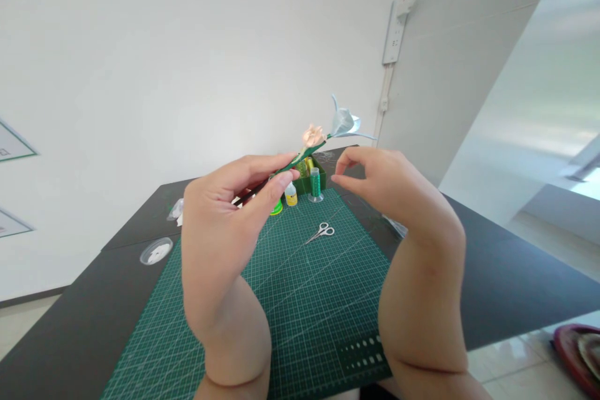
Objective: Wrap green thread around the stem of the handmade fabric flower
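Observation:
My left hand (225, 219) is closed around a dark, thin stem wrapped in green, its thumb and fingers pinching it near the middle. The handmade flower stem tilts up to the right. A small peach flower (313, 136) sits along it, and a pale blue flower (344, 122) with long thin petals tops the end. My right hand (394, 184) hovers just right of and below the blue flower, apart from it. Its thumb and index fingertips come together in a pinch; anything between them is too fine to make out.
On the green cutting mat (304, 287) lie white-handled scissors (323, 231). Behind them stand a yellow-labelled bottle (291, 195), a green spool (315, 183) and a green box (321, 179). A clear dish (157, 251) with white pieces sits on the dark table (117, 269) at left.

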Available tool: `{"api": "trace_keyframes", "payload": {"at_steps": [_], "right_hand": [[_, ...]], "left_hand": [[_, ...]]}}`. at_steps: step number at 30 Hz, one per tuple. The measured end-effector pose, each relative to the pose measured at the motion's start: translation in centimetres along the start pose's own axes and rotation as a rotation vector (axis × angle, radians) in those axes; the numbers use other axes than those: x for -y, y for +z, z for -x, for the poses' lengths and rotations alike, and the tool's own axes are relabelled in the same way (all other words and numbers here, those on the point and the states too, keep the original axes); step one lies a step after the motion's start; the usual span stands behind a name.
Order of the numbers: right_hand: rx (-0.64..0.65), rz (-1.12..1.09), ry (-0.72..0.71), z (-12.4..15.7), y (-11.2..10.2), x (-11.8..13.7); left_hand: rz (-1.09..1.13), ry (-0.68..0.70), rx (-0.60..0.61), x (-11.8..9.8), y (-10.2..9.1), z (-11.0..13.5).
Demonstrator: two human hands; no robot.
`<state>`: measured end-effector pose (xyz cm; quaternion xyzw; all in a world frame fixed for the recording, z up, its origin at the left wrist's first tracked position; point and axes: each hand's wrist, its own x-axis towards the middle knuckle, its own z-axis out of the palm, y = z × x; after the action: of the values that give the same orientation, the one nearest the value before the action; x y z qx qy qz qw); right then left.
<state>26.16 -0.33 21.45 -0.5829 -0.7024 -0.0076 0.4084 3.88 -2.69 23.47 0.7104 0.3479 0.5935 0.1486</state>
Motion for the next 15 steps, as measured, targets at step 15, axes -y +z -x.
{"api": "trace_keyframes", "payload": {"at_steps": [15], "right_hand": [[-0.097,-0.694,-0.223,0.6,-1.1,1.6]], "left_hand": [[0.058,-0.012,0.045,0.0,0.2,-0.2]]}}
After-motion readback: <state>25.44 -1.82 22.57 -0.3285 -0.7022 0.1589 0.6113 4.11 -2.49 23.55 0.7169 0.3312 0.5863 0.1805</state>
